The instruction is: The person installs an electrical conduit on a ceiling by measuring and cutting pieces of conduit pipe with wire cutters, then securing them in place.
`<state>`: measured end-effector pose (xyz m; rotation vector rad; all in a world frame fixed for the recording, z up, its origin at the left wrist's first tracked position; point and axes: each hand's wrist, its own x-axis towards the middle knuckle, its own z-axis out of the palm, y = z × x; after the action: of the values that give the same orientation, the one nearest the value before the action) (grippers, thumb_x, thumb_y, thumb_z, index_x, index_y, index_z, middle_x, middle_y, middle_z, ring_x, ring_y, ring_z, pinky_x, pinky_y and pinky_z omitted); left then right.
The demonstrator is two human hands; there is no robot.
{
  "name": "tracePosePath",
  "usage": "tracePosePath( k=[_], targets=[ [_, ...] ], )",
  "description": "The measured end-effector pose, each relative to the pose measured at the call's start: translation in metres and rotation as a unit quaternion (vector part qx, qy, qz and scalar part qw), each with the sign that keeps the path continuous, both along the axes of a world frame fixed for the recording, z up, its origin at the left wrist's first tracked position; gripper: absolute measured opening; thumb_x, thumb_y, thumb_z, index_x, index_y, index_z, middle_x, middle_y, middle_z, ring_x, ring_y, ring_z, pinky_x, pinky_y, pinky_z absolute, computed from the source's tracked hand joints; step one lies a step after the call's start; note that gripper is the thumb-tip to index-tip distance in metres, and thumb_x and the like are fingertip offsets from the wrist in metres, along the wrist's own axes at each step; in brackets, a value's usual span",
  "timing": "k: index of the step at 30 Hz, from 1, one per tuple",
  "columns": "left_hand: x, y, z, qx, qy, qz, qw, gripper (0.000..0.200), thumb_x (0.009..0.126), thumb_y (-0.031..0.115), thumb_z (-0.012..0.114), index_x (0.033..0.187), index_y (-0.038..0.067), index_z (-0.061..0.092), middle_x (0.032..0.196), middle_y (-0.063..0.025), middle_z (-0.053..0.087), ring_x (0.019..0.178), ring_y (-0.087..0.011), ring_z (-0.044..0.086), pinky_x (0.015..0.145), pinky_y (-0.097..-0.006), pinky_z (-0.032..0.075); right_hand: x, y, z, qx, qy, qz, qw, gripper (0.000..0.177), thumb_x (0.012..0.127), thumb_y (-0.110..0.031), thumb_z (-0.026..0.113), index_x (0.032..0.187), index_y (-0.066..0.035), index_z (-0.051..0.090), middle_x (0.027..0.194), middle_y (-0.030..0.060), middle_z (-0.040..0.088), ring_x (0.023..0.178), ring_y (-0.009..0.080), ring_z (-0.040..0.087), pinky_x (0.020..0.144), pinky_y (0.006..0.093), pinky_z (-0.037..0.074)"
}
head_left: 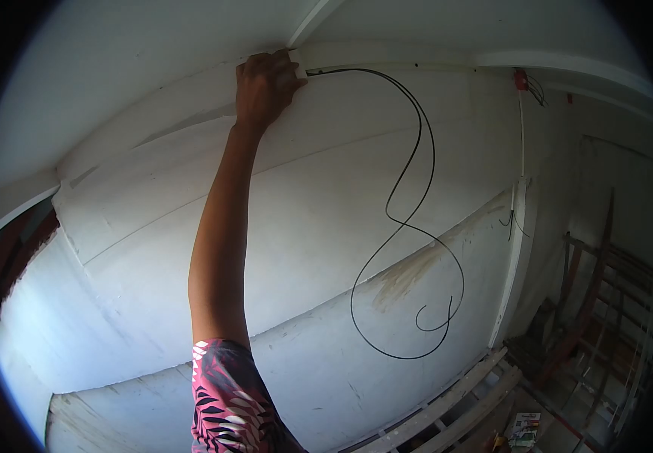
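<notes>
My left hand is stretched high up, at the top of a white wall just under the ceiling. Its fingers are curled against a white trunking strip that runs along the wall's top edge. A thin black cable comes out of the strip right beside my thumb. It hangs down the wall in loose loops and ends in a curl low on the right. I cannot tell if the fingers also pinch the cable's end. My arm has a pink patterned sleeve. My right hand is out of sight.
A vertical white conduit runs down from a red fitting near the right corner, with short wires sticking out. Wooden planks and a timber frame stand at the lower right. A dark opening is at the left.
</notes>
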<state>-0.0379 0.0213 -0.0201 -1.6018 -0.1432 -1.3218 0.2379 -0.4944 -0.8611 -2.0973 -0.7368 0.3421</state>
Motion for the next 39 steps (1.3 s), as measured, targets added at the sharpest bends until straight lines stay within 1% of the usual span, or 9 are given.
tracePosePath(
  k=[2, 7, 10, 17, 23, 29, 32, 35, 39],
  targets=[
    [0.0, 0.001, 0.0, 0.002, 0.0, 0.016, 1.0, 0.029, 0.071, 0.024, 0.084, 0.096, 0.012, 0.076, 0.116, 0.0007, 0.067, 0.11, -0.026, 0.057, 0.093, -0.042, 0.041, 0.006, -0.001, -0.01, -0.1, 0.021, 0.015, 0.995, 0.039, 0.103, -0.032, 0.051, 0.132, -0.006, 0.056, 0.129, 0.014, 0.058, 0.121, 0.031, 0.053, 0.099, 0.0409, 0.042],
    [0.0, -0.001, -0.002, 0.03, -0.018, 0.031, 0.999, 0.029, 0.072, 0.024, 0.083, 0.098, 0.014, 0.076, 0.12, -0.0015, 0.065, 0.112, -0.0268, 0.056, 0.092, -0.0429, 0.042, -0.024, -0.005, 0.008, 0.247, 0.244, -0.016, 0.937, 0.043, 0.103, -0.026, 0.053, 0.139, -0.003, 0.049, 0.138, 0.0149, 0.054, 0.125, 0.0308, 0.052, 0.101, 0.0389, 0.043],
    [-0.001, 0.007, 0.001, 0.026, -0.004, 0.035, 0.999, 0.029, 0.072, 0.024, 0.083, 0.098, 0.015, 0.077, 0.119, -0.0013, 0.065, 0.112, -0.0272, 0.057, 0.093, -0.043, 0.042, -0.065, 0.014, 0.175, 0.046, 0.101, -0.006, 0.994, 0.047, 0.102, -0.026, 0.055, 0.142, -0.003, 0.046, 0.139, 0.0157, 0.052, 0.125, 0.0293, 0.052, 0.102, 0.0383, 0.043],
    [-0.001, 0.005, -0.002, 0.056, -0.006, 0.027, 0.998, 0.027, 0.072, 0.025, 0.082, 0.098, 0.018, 0.077, 0.117, -0.0001, 0.065, 0.112, -0.0262, 0.057, 0.094, -0.0427, 0.04, -0.054, 0.018, 0.146, -0.013, 0.184, -0.003, 0.983, 0.045, 0.102, -0.024, 0.055, 0.139, 0.0, 0.048, 0.138, 0.0135, 0.053, 0.124, 0.0268, 0.051, 0.101, 0.0363, 0.043],
    [0.003, -0.003, -0.007, 0.041, -0.024, 0.056, 0.997, 0.026, 0.075, 0.024, 0.081, 0.1, 0.019, 0.077, 0.117, 0.0019, 0.065, 0.111, -0.0235, 0.056, 0.094, -0.0417, 0.038, -0.066, 0.021, 0.158, 0.19, 0.189, -0.031, 0.963, 0.044, 0.104, -0.028, 0.049, 0.137, 0.001, 0.051, 0.135, 0.0158, 0.055, 0.119, 0.029, 0.054, 0.1, 0.037, 0.043],
    [0.003, -0.002, -0.006, 0.029, -0.023, 0.051, 0.998, 0.027, 0.079, 0.022, 0.078, 0.105, 0.016, 0.074, 0.119, -0.0001, 0.066, 0.113, -0.0241, 0.058, 0.094, -0.0448, 0.038, -0.048, 0.011, 0.113, 0.049, 0.142, -0.037, 0.988, 0.05, 0.105, -0.036, 0.044, 0.139, 0.001, 0.049, 0.131, 0.0192, 0.058, 0.118, 0.0318, 0.055, 0.1, 0.0387, 0.042],
    [0.004, 0.0, -0.005, 0.06, -0.025, 0.058, 0.996, 0.028, 0.077, 0.025, 0.08, 0.103, 0.016, 0.074, 0.117, 0.0016, 0.066, 0.109, -0.0222, 0.058, 0.093, -0.0427, 0.038, -0.054, 0.021, 0.139, -0.093, 0.134, -0.075, 0.984, 0.048, 0.105, -0.034, 0.045, 0.137, 0.0, 0.051, 0.127, 0.0185, 0.061, 0.115, 0.0312, 0.056, 0.098, 0.0381, 0.043],
    [0.005, -0.001, -0.004, 0.07, -0.026, 0.046, 0.996, 0.025, 0.08, 0.025, 0.077, 0.102, 0.015, 0.074, 0.116, 0.0016, 0.066, 0.109, -0.0224, 0.058, 0.092, -0.0439, 0.038, -0.058, 0.004, 0.103, 0.163, 0.159, -0.009, 0.974, 0.043, 0.104, -0.031, 0.048, 0.136, -0.003, 0.053, 0.126, 0.0175, 0.061, 0.115, 0.0317, 0.057, 0.099, 0.0398, 0.044],
    [0.006, 0.005, -0.002, 0.082, -0.029, 0.068, 0.994, 0.02, 0.081, 0.025, 0.074, 0.099, 0.016, 0.073, 0.117, 0.0014, 0.066, 0.11, -0.023, 0.058, 0.094, -0.045, 0.038, -0.052, -0.005, 0.051, 0.1, 0.071, 0.003, 0.992, 0.045, 0.104, -0.031, 0.05, 0.138, -0.003, 0.051, 0.128, 0.0165, 0.059, 0.112, 0.0303, 0.056, 0.097, 0.0398, 0.044]
  ],
)
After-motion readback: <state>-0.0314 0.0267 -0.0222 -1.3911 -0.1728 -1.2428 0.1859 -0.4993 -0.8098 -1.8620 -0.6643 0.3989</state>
